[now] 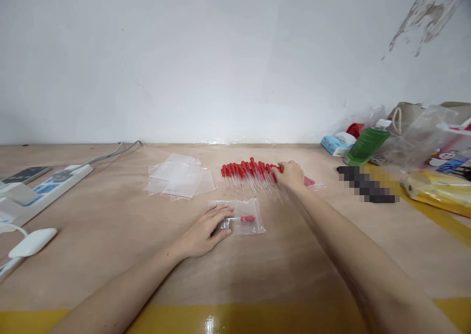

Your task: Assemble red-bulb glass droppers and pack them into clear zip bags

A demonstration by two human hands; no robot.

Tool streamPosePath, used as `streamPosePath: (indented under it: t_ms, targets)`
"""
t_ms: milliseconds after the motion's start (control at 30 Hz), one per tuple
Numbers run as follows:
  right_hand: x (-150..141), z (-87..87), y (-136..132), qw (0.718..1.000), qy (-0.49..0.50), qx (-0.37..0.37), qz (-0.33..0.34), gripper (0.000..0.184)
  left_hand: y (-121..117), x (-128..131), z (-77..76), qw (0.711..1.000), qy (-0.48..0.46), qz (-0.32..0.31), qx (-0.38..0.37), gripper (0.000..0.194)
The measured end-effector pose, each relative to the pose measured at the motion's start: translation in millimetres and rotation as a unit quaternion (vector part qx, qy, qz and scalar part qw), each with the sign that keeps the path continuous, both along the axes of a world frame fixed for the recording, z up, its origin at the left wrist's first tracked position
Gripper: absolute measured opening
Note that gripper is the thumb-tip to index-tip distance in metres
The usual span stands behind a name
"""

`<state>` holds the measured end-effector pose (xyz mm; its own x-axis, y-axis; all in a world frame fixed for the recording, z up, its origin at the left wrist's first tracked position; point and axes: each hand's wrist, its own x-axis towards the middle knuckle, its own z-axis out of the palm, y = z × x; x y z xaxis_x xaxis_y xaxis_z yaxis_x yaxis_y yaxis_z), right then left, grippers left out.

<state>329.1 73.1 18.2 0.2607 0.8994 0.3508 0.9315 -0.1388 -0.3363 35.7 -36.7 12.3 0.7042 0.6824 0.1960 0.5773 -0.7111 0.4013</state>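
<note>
My left hand (pixel 206 231) lies flat on the left end of a small clear zip bag (pixel 243 217), fingers stretched out. Inside that bag lies one glass dropper with a red bulb (pixel 241 218). My right hand (pixel 291 174) reaches to the right end of a row of several red-bulbed droppers (pixel 250 176) on the table, fingers curled over them in a pinch. Which dropper they grip, if any, is hidden. A pile of empty clear zip bags (pixel 180 178) lies left of the droppers.
A white power strip (pixel 51 187) and a white adapter (pixel 33 242) lie at the left. At the right stand a green bottle (pixel 366 145), a blue-white box (pixel 336 144), plastic and paper bags (pixel 427 133) and a yellow packet (pixel 437 189). A white wall runs behind the table.
</note>
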Motion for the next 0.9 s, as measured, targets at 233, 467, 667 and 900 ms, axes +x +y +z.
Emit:
streamPosePath:
  t_ms: [233, 467, 667, 900]
  targets:
    - [-3.1, -3.9, 24.1, 0.998, 0.057, -0.015, -0.005, 0.024, 0.0, -0.1, 0.7, 1.000, 0.010, -0.008, -0.004, 0.039]
    - [5.7, -2.9, 34.2, 0.977, 0.209, 0.042, -0.010, 0.024, -0.1, 0.7, 1.2, 1.000, 0.008, -0.009, -0.003, 0.037]
    - [12.2, 0.3, -10.8, 0.899, 0.382, 0.205, 0.054, 0.038, 0.5, 0.9, 1.1, 1.000, 0.018, -0.010, 0.004, 0.038]
    - [-11.3, -25.4, -77.3, 0.810, 0.543, 0.182, 0.123, 0.029, 2.1, -0.6, -2.1, 1.000, 0.024, -0.009, 0.000, 0.039]
